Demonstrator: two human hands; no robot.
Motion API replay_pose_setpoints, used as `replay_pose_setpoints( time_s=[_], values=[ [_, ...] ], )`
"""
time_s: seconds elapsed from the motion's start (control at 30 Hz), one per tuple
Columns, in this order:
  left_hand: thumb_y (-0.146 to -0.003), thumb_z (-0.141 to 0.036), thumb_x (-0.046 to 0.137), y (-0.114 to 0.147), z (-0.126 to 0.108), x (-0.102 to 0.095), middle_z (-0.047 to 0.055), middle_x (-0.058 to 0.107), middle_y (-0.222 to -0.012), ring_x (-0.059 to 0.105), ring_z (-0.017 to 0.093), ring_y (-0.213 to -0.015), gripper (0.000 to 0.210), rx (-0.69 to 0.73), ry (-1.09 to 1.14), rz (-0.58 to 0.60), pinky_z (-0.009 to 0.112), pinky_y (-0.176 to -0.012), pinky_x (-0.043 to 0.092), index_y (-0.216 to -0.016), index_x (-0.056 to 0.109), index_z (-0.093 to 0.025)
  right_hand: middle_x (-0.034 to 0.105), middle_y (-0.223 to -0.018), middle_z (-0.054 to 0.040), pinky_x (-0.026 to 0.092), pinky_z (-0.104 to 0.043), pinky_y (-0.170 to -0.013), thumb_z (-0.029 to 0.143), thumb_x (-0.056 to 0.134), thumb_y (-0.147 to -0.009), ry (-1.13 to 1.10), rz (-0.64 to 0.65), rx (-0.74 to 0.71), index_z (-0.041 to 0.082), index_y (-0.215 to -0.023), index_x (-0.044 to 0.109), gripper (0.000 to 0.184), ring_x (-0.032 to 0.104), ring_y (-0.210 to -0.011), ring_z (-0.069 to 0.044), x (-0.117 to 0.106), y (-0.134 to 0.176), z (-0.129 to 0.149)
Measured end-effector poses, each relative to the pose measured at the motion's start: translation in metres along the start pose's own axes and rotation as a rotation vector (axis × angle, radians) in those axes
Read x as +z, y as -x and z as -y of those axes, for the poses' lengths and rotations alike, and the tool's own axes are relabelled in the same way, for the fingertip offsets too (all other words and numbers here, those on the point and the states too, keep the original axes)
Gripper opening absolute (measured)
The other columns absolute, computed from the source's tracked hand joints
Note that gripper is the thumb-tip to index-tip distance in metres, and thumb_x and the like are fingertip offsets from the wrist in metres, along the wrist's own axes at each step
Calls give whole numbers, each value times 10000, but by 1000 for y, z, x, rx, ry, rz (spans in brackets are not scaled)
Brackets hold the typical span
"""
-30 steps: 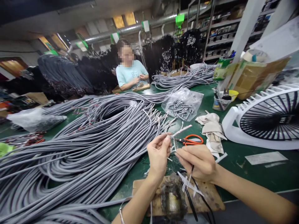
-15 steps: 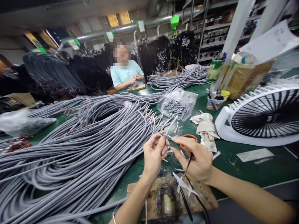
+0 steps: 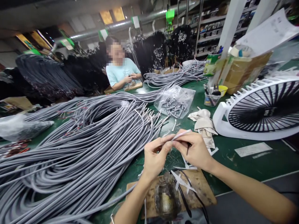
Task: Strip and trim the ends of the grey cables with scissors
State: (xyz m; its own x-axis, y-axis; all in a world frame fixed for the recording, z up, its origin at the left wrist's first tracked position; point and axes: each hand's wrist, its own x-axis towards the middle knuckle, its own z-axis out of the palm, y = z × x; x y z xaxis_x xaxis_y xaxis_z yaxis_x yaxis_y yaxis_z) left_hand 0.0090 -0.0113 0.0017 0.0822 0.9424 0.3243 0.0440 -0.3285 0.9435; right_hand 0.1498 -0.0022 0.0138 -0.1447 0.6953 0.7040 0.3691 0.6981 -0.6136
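Observation:
My left hand is closed around a grey cable close to its end. Just right of it, my right hand pinches the same cable, the fingertips of both hands almost meeting. The pale, whitish end of the cable sticks out past the right fingers, angled up to the right. A thin dark piece pokes out under my right palm; its kind is hidden. Below the hands, a grimy block-shaped device stands on a wooden board, with black leads and white strips beside it.
A large heap of grey cables covers the left of the green table. A clear bag of short grey pieces, a cloth and a white fan stand beyond and to the right. Across the table sits a person with hands together.
My right hand has moved left and closed on the cable beside my left hand; before, its thumb and forefinger were apart. The cable end has tipped towards the right. The view has shifted slightly.

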Motion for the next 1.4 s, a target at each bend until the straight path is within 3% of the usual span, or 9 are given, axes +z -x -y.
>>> replay_pose_setpoints(
  time_s=[0.17, 0.27, 0.53, 0.6, 0.7, 0.77, 0.87, 1.13, 1.4],
  values=[
    [-795, -213, 557, 2, -8, -9, 39, 681, -715, 597, 156, -670, 160, 276, -463, -173, 253, -662, 434, -779, 716, -200, 613, -602, -35, 428, -213, -490, 157, 573, -794, 182, 3, -197, 149, -724, 678, 127, 549, -532, -107, -1, 6, -4],
    [-800, -232, 546, -1, -13, -16, 19, 635, -616, 554, 128, -567, 182, 240, -533, -281, 228, -581, 408, -697, 687, -180, 635, -618, -40, 447, -214, -506, 145, 582, -783, 259, -19, -318, 154, -729, 674, 107, 574, -543, -111, -2, 9, -5],
    [-761, -425, 569, -27, -6, -39, -43, 447, -515, 435, 68, -452, 305, 18, 161, -581, 168, -464, 378, -619, 543, -156, 659, -623, -21, 454, -215, -469, 146, 577, -774, 250, -67, -372, 199, -730, 679, 123, 584, -518, -109, -8, 7, -4],
    [-747, -430, 589, -26, -6, -38, -23, 487, -542, 459, 73, -489, 306, -32, 174, -389, 170, -492, 395, -636, 571, -146, 666, -645, -28, 461, -213, -474, 137, 582, -774, 189, -60, -329, 190, -751, 686, 119, 593, -539, -110, -10, 5, -4],
    [-758, -400, 597, -15, -10, -30, 5, 497, -528, 375, 59, -421, 310, -227, 73, 192, 182, -413, 322, -658, 653, -112, 675, -692, -33, 488, -214, -534, 122, 584, -780, 27, 2, -265, 179, -784, 692, 122, 613, -605, -112, -14, 0, -3],
    [-764, -401, 591, -8, -16, -25, 32, 522, -542, 386, 73, -437, 319, -169, 34, 303, 200, -411, 310, -681, 698, -113, 668, -717, -23, 487, -211, -553, 118, 582, -781, -85, 68, -189, 185, -780, 686, 124, 607, -631, -106, -18, -3, -3],
    [-751, -340, 621, -3, -23, -22, 60, 599, -596, 490, 126, -543, 213, 59, -66, 233, 239, -496, 380, -760, 732, -159, 633, -698, -9, 447, -217, -517, 127, 589, -772, -85, 37, -61, 188, -725, 667, 110, 570, -609, -103, -26, -9, -7],
    [-734, -118, 607, 1, -23, -21, 36, 656, -700, 554, 130, -596, 198, 424, -431, 13, 230, -530, 419, -869, 712, -216, 503, -662, 10, 330, -229, -426, 300, 596, -787, 149, -454, 158, 208, -875, 583, 128, 438, -511, -93, -44, -14, -17],
    [-721, -80, 608, 3, -22, -18, 22, 642, -702, 546, 106, -573, 230, 487, -559, -67, 209, -512, 413, -893, 698, -204, 630, -695, -18, 349, -308, -592, 185, 565, -800, 584, -201, -395, 202, -801, 509, 58, 535, -619, -146, -26, 6, 4]
  ],
)
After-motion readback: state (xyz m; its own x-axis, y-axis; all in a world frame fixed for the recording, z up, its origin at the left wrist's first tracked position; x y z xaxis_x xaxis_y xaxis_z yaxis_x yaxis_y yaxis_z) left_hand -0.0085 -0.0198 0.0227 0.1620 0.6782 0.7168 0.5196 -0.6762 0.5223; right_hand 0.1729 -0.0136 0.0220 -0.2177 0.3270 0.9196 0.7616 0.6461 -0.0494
